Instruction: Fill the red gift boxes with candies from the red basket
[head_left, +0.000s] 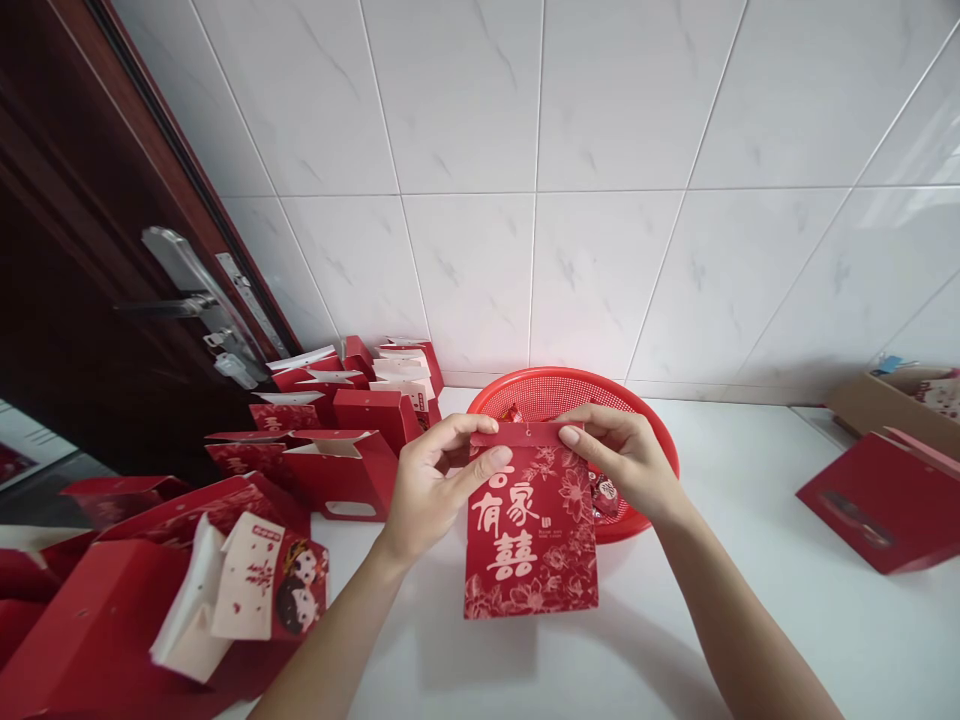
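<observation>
Left hand (433, 485) and right hand (630, 462) pinch the top edge of a floral red packet (559, 540); a red basket (540, 393) stands behind it on a white worktop (750, 510).

Two bare, slender forearms, the left (341, 625) and the right (739, 610), enter from the lower edge well apart and slant inward and forward, both wrists roughly straight, no sleeve in view. Bare left hand (431, 490): pinching, thumb laid out flat toward the right, index finger bent above it, remaining fingers mostly hidden behind. Bare right hand (630, 460): near the left and level with it, also pinching, thumb pointing up and inward, nail showing, index finger arched over, other fingers folded beneath, partly hidden.
</observation>
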